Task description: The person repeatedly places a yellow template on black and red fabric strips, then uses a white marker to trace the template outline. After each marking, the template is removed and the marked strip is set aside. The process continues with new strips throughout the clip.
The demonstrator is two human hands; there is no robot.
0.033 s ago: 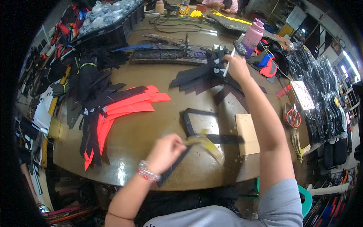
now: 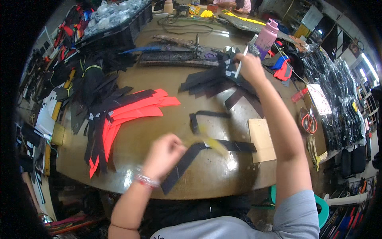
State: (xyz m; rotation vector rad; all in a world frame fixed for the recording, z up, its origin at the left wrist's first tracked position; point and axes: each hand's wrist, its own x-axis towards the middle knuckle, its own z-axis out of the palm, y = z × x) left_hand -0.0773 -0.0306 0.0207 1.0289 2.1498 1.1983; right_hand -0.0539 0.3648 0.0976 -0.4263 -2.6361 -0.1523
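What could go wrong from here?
1. The right hand, holding a white pen, is close to the pink-purple bottle; a careless move might knock it over.
2. The black strips by that hand overlap in a fan, so pulling one could drag others.
3. The left hand holds a blurred yellow strip near an angled black piece, which it might nudge out of place.

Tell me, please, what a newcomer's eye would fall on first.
Probably the red-orange strips, fanned with black strips on the left of the table. Next comes the pink-and-purple bottle at the far right, just beyond the right hand, which holds a white pen. Nearer, the left hand holds a blurred yellow strip.
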